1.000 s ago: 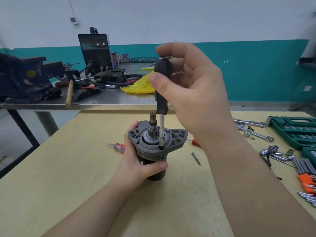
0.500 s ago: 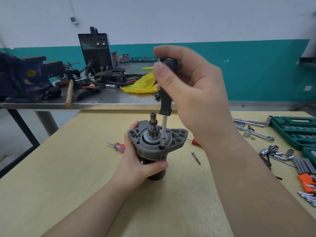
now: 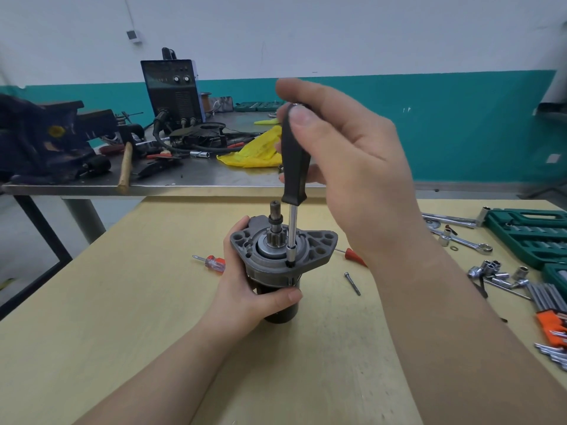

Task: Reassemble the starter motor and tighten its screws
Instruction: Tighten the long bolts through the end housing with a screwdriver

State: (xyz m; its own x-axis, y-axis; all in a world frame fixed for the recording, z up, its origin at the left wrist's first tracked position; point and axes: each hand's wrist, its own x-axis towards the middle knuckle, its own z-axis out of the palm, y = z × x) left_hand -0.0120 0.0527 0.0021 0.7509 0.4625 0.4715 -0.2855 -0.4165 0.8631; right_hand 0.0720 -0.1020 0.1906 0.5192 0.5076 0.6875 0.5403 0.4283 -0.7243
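We have the starter motor (image 3: pixel 280 265) standing on end near the middle of the desk (image 3: pixel 122 348), pinion shaft up, so that the screw holes in its grey flange face us; our left hand (image 3: pixel 245 289) wraps the dark body just under that flange, thumb across the front, which we judge is there to stop the housing turning under the tool. Our right hand (image 3: pixel 346 167) is curled round the black handle of the screwdriver (image 3: pixel 294 191), fingertips pinching near its top, a grip that suits spinning rather than heavy torque; the shaft runs almost straight down beside the pinion and its tip sits in a recess of the flange, presumably on a screw head, though the head itself is hidden by the bit. A loose long bolt (image 3: pixel 352 283) lies on the desk just right of the motor, likely waiting for its own hole; a small red-handled screwdriver (image 3: pixel 211 262) lies to the left, and sockets and wrenches (image 3: pixel 460 240) are spread well off to the right, within reach but clear of the work.
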